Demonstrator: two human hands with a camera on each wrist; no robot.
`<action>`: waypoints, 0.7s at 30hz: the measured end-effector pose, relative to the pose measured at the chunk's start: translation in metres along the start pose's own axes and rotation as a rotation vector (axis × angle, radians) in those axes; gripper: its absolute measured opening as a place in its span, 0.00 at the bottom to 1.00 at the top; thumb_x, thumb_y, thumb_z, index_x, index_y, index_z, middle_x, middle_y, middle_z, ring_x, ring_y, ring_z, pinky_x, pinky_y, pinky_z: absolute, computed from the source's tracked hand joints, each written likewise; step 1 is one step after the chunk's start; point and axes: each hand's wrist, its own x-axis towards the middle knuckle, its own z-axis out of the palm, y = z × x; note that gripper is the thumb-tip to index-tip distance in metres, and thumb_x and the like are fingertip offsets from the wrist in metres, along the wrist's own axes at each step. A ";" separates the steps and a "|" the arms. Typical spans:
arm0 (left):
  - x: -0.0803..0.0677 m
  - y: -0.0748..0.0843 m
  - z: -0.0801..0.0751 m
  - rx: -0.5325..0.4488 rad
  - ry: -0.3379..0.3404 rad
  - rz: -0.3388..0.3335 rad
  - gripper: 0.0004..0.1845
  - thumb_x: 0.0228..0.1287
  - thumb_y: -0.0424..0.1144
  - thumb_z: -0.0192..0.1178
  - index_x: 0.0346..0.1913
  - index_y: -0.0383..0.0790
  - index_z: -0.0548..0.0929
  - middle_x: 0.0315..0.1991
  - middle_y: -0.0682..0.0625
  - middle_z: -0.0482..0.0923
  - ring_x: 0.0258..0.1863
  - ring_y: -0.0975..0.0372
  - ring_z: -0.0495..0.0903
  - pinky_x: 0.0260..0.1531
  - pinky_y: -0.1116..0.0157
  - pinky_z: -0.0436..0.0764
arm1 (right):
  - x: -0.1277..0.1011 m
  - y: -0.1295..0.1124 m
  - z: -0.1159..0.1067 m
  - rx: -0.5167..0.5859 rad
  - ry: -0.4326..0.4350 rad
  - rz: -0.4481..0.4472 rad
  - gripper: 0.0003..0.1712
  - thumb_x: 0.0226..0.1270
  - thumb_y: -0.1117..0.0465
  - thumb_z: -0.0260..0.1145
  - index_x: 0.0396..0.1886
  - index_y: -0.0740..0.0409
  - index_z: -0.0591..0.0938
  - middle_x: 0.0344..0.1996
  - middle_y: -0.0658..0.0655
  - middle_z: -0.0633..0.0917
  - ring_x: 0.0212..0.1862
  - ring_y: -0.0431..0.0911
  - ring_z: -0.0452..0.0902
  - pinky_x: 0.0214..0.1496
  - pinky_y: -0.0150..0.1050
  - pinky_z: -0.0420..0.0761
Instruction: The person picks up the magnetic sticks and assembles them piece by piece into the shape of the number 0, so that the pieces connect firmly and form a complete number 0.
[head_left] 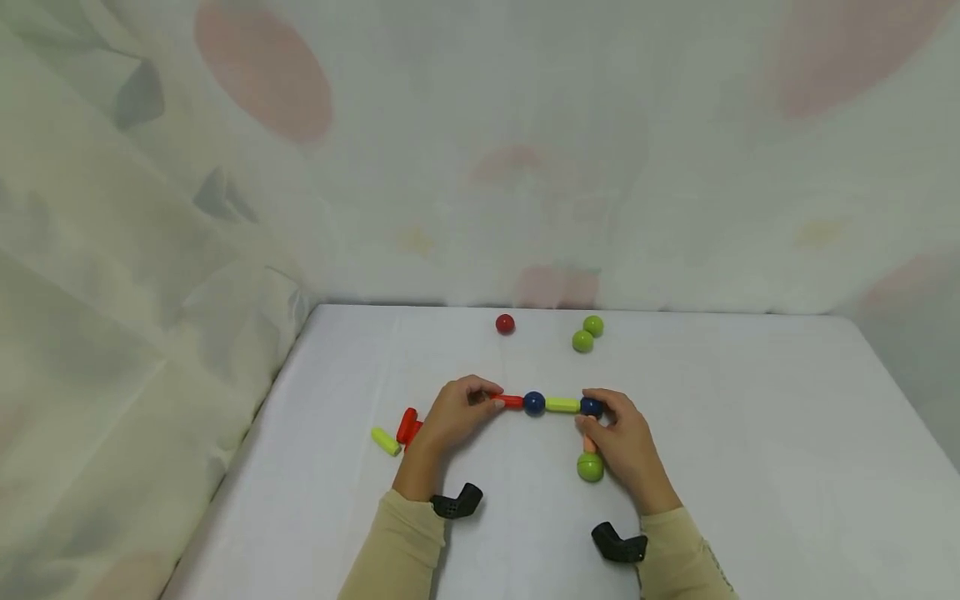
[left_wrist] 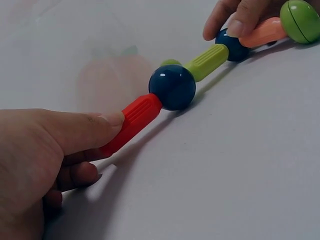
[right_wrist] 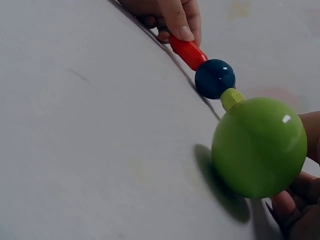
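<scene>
Two blue balls [head_left: 534, 403], three green balls [head_left: 590, 467], one red ball [head_left: 506, 323]; sticks partly hidden. Chain [head_left: 561, 405] mid-table: left hand [head_left: 450, 417] pinching red stick [head_left: 512, 401], right hand [head_left: 626, 437] pinching far blue ball [head_left: 591, 407]. White table [head_left: 750, 467], patterned curtain [head_left: 150, 250] behind.

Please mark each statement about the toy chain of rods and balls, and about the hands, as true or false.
1. The left hand pinches the red rod. True.
2. A yellow ball joins the red rod to the green rod. False: that ball is dark blue.
3. The right hand lies flat, away from the chain. False: it holds the chain's end at the second blue ball.
4. Two green balls lie loose beyond the chain. True.
</scene>
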 end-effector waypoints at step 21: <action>0.009 0.021 0.035 0.002 -0.071 0.100 0.12 0.63 0.48 0.67 0.48 0.54 0.87 0.35 0.60 0.79 0.38 0.63 0.75 0.39 0.65 0.76 | -0.006 0.014 -0.032 -0.188 -0.144 -0.056 0.18 0.58 0.48 0.73 0.49 0.45 0.86 0.42 0.47 0.84 0.51 0.47 0.75 0.53 0.47 0.73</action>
